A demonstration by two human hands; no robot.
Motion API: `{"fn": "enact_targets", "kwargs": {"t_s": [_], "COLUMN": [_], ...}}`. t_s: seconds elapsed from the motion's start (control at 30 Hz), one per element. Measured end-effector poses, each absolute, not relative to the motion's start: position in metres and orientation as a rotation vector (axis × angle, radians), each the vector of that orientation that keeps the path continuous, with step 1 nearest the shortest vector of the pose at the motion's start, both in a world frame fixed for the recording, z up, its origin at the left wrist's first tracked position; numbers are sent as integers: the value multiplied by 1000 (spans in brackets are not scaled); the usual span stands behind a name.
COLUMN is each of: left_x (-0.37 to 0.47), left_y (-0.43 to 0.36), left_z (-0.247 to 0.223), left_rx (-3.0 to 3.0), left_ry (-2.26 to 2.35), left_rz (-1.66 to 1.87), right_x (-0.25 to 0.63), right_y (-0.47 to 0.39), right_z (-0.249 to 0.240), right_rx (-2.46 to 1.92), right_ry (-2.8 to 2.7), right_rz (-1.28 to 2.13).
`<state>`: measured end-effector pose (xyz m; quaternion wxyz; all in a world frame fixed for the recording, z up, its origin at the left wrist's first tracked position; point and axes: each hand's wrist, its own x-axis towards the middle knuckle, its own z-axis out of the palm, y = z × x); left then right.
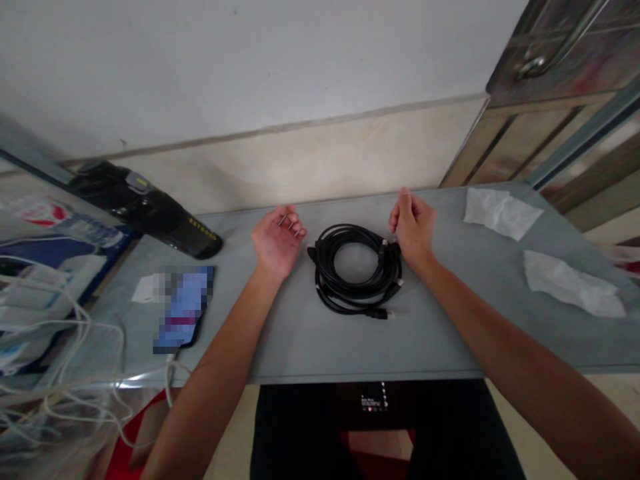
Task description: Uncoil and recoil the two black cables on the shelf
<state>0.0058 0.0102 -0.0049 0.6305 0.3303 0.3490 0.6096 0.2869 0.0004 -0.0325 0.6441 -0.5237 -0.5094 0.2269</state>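
A coil of black cables (356,270) with several plugs lies flat on the grey table (450,333), between my two hands. My left hand (277,241) rests palm up just left of the coil, fingers loosely curled, holding nothing. My right hand (413,227) sits at the coil's right edge with its fingers curled in; its heel touches or nearly touches the cables. I cannot tell whether it grips a plug.
A black handheld device (150,210) leans at the back left. A blurred phone (184,307) lies left of my arm, on a white cable. Two crumpled white tissues (500,212) (573,285) lie at the right. White wires (60,360) hang at the left edge.
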Motion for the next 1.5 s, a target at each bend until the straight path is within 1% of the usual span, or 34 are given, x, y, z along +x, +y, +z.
{"fn": "enact_targets", "kwargs": {"t_s": [0.23, 0.43, 0.6, 0.7, 0.77, 0.83, 0.93, 0.97, 1.07, 1.17, 1.23, 1.33, 1.43, 1.5], "left_x": [10, 12, 9, 8, 7, 6, 5, 5, 4, 3, 2, -1, -3, -3], "left_y": [9, 10, 13, 13, 14, 15, 16, 17, 17, 16, 17, 18, 18, 16], "left_z": [-6, -9, -10, -12, -14, -15, -16, -16, -17, -17, -18, -18, -19, -19], "left_rx": [812, 723, 776, 802, 802, 772, 677, 649, 608, 591, 578, 569, 587, 600], "left_ry": [817, 797, 838, 818, 804, 790, 757, 740, 695, 692, 699, 703, 709, 711], "left_rz": [1371, 1361, 1374, 1369, 1370, 1374, 1383, 1384, 1391, 1397, 1411, 1441, 1458, 1466], "right_x": [285, 284, 282, 275, 264, 249, 226, 221, 223, 245, 260, 273, 275, 274], "right_y": [1, -1, -9, -47, -96, -160, -258, -286, -342, -364, -366, -355, -338, -331], "right_z": [-32, -34, -19, 4, 13, 6, -38, -61, -143, -223, -263, -296, -304, -303], "right_rx": [-1193, -1168, -1204, -1183, -1144, -1003, -849, -924, -1200, -1560, -1743, -1895, -1957, -1960], "right_ry": [-1120, -1125, -1218, -1344, -1455, -1578, -1695, -1856, -2084, -1921, -1746, -1565, -1477, -1468], "right_rz": [536, 539, 418, 269, 178, 116, 214, 333, 462, 545, 664, 857, 1043, 1085]}}
